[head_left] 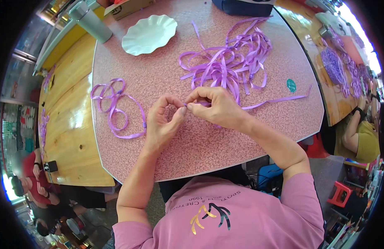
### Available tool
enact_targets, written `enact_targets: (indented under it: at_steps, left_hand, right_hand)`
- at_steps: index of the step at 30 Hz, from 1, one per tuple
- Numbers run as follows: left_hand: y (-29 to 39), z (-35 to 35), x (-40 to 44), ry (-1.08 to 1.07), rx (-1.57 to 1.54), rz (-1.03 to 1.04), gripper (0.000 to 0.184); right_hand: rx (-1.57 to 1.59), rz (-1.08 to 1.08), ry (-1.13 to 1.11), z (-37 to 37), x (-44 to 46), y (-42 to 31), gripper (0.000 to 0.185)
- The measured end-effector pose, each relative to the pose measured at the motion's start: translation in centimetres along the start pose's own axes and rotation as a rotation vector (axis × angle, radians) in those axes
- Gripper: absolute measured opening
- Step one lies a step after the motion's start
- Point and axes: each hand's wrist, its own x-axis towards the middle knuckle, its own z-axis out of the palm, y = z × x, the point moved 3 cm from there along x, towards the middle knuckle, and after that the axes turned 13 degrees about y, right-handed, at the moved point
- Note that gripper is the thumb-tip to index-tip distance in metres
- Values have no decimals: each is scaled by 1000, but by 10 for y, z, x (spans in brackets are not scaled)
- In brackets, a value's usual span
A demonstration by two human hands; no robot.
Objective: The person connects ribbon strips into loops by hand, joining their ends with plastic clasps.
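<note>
Tabletop (160, 74) lies open toward the plate (149, 35), between 2 obstacles: ribbon loops (114, 98) left, ribbon heap (223, 68) right.

At centre, the left hand (165, 120) and right hand (217, 106) are partly hiding the purple ribbon (133, 136). The top edge is cropping a dark blue bag (244, 8); at right, a green sticker (291, 85) is showing unreadably small print.

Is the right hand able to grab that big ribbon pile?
Probably yes: the purple ribbon pile lies just beyond the right hand, with nothing visible between, though it seems busy pinching ribbon with the left hand.
</note>
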Motion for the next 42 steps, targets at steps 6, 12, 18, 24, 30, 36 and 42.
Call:
enact_targets:
  at_steps: [6,12,18,24,30,36,42]
  left_hand:
    - [-3,-2,-3,31,-233,-283,14]
    - [0,-2,-1,59,-232,-223,16]
    - [2,-4,2,70,38,175,18]
    - [6,-2,4,138,163,284,13]
    - [4,-4,4,139,211,264,13]
    - [6,-2,3,109,229,321,14]
    - [9,-2,2,98,245,292,15]
  right_hand:
    - [88,36,35,-3,2,-5,15]
    - [219,129,2,-2,3,-8,18]
    - [237,171,-22,-3,4,-3,19]
    - [172,145,-16,-3,5,-4,20]
    - [213,171,-57,-2,1,-6,21]
    - [195,199,-93,-1,2,2,20]
    - [143,126,-65,-3,3,-4,19]
